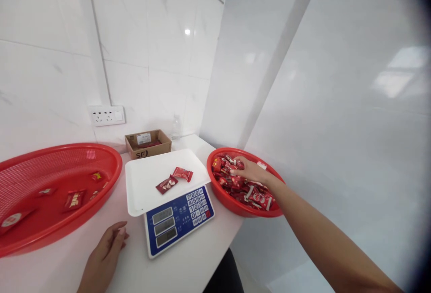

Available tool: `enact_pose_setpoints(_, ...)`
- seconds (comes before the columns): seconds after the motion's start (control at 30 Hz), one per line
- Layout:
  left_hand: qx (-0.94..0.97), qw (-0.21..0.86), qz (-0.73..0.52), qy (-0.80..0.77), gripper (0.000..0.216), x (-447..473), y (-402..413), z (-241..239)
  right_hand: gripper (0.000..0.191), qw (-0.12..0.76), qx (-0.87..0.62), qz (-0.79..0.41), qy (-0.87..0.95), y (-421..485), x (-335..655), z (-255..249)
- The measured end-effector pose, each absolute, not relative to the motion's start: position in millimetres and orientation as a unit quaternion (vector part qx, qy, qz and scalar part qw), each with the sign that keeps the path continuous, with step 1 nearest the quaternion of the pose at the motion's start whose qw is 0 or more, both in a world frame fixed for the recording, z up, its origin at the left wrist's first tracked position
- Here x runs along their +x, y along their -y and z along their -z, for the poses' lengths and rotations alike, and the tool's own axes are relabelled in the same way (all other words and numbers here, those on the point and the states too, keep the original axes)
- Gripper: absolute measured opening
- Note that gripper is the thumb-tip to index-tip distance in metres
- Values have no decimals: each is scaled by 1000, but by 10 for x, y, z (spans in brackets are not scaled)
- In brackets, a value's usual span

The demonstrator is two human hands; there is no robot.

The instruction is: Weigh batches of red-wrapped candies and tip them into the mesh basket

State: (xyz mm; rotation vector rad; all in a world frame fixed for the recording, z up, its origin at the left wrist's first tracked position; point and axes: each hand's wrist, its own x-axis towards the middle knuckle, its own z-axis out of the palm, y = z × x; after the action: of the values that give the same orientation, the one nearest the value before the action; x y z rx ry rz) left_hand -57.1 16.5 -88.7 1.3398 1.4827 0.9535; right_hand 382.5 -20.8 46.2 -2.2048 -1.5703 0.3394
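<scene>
My right hand (pixel 251 170) reaches into the red basket (pixel 215 187) on the right, thumb and fingers closing round a red wrapped candy (pixel 239 164). Beneath and around it lie many more wrapped candies (pixel 257 196); part of the fingertips is hidden among them. My left hand (pixel 106 252) rests on the table left of the scale, fingers loosely curled together with nothing seen in them. On the white weighing tray (pixel 148 180) lie a dark red packet (pixel 166 184) and a brighter red packet (pixel 182 174). The blue scale panel (pixel 182 221) faces me.
A large red basket (pixel 111 162) at the left holds a few scattered packets (pixel 74 199). Behind the scale stand an open cardboard box (pixel 150 149) and a clear bottle (pixel 176 126). A wall socket (pixel 107 116) is above the white table (pixel 134 270), and walls close in the back and right.
</scene>
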Motion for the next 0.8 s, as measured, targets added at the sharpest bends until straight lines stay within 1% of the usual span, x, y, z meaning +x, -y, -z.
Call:
enact_pose_setpoints(0.13,546,451,-375,-598,59,-595,-173,928,48,275,-759,-154,570,199,3853,-416)
enact_pose_setpoints(0.27,541,449,-379,-602,57,-599,-159,919,52,320,-745,-182,556,197,3859,-374)
enact_pose_setpoints(0.37,538,451,-381,-602,55,-588,-151,897,50,340,-750,-161,544,187,3851,-377)
enact_pose_setpoints(0.47,539,454,-377,-601,57,-588,-154,898,40,344,-767,-119,529,168,3848,-409)
enact_pose_setpoints(0.57,547,449,-368,-603,59,-594,-158,912,33,341,-775,-110,521,156,3848,-447)
enact_pose_setpoints(0.67,549,450,-364,-603,61,-593,-159,911,31,329,-774,-129,526,164,3831,-467)
enact_pose_setpoints(0.8,542,450,-374,-603,61,-577,-158,883,29,290,-770,-190,536,204,3784,-455)
